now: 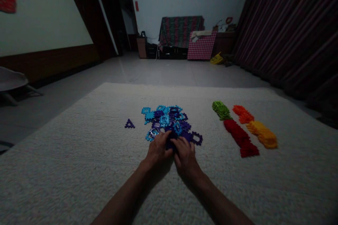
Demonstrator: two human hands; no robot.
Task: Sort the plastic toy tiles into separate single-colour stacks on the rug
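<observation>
Left hand (157,147) and right hand (185,152) touch purple pieces (187,135), fingers bent; whether clamped, I cannot tell. Blue pieces (164,120) lie just beyond.

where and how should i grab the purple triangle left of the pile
Pinch the purple triangle by its left side, probably from above and the left: it lies flat on the pale mat, apart from the pile on its right, and its open centre seems to leave room for a fingertip.

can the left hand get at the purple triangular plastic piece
Probably yes: the purple triangular plastic piece lies uncovered, left of the blue and purple plastic pile, near the left hand.
</observation>
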